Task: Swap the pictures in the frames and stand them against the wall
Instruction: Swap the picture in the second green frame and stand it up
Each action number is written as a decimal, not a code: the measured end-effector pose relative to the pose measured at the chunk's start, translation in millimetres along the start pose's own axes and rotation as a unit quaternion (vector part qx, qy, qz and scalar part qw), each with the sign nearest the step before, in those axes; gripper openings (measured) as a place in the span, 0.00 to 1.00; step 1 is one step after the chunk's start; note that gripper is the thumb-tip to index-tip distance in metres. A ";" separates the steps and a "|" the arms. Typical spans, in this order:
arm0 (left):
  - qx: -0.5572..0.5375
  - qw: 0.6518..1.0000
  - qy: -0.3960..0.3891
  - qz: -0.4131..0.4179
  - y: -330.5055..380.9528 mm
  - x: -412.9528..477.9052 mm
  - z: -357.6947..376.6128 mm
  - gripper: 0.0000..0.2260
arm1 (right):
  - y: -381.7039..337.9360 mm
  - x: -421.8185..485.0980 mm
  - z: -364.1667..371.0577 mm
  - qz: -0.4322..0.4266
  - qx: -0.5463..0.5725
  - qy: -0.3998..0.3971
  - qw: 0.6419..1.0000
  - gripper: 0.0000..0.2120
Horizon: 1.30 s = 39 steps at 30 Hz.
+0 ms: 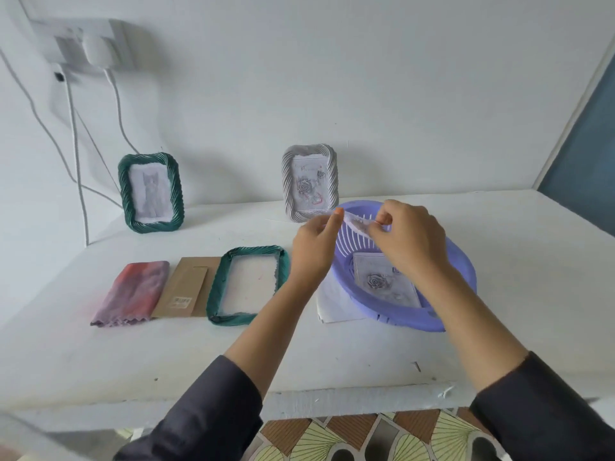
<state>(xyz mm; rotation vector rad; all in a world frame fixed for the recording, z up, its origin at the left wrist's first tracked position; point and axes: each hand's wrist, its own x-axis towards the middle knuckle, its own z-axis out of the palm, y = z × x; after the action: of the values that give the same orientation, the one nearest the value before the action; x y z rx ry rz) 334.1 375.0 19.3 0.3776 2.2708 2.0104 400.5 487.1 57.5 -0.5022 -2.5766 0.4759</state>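
In the head view, a small pale picture (357,224) is pinched at its ends by the left hand (314,241) and the right hand (407,237) over the purple basket (461,271) at centre right. A rose picture (386,282) is seen lying in the basket. A green frame (216,287) is laid flat on the tabletop (332,357) at centre. A green cat-picture frame (150,193) and a grey rose-picture frame (310,181) are stood against the wall (399,94) behind.

Dark charcoal sleeves (206,414) end mid-forearm; one fingernail (338,211) wears orange polish.
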 end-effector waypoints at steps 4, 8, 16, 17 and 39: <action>-0.163 0.984 -0.021 -0.063 14.2 -8.0 -16.6 0.13 | -48.9 -21.5 10.7 -0.113 -0.015 -0.005 0.993 0.09; -0.141 0.985 0.070 -0.070 -3.6 -3.3 -52.3 0.09 | -75.1 -30.1 37.9 -0.160 0.031 -0.092 0.982 0.11; -0.040 0.978 0.063 -0.194 -43.4 12.2 -130.1 0.10 | -91.0 -16.5 106.0 0.041 0.190 -0.174 0.965 0.21; -0.034 0.978 0.058 -0.196 -48.1 13.2 -135.5 0.11 | -92.1 -14.6 114.2 0.062 0.210 -0.194 0.956 0.21; 0.452 0.885 -0.082 -0.083 -103.8 36.1 -181.7 0.22 | -74.7 -13.1 168.2 0.024 0.046 -0.253 0.966 0.16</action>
<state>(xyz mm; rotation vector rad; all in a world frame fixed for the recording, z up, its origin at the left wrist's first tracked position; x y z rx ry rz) 245.0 197.3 -55.5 0.3589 2.8424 0.6880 306.9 376.0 -56.3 -0.4566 -3.0085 0.8295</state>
